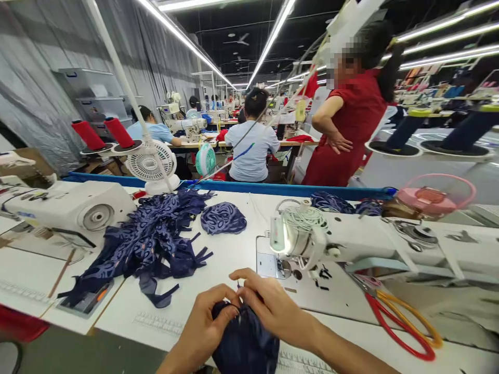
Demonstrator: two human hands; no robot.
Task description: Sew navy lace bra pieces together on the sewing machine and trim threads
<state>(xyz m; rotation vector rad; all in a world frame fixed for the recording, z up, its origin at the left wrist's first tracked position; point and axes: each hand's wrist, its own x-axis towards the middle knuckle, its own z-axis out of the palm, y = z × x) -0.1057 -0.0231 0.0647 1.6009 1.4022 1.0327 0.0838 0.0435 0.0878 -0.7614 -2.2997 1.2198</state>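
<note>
A dark navy fabric piece [245,340] is pinched by both hands, left hand [206,327] and right hand [268,304], at the lower centre, above the table [218,259].

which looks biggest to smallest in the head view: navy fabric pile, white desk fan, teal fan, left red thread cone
1. navy fabric pile
2. white desk fan
3. teal fan and left red thread cone: alike, fan farther off, so unranked

cloth [245,343] between the fingers [249,276]: plain dark navy; fabric pile [148,244] up-left of fingers: navy with pale blue print; scissors [401,327] right of fingers: red and orange handles; thread cones [119,132] far up-left: red
</note>
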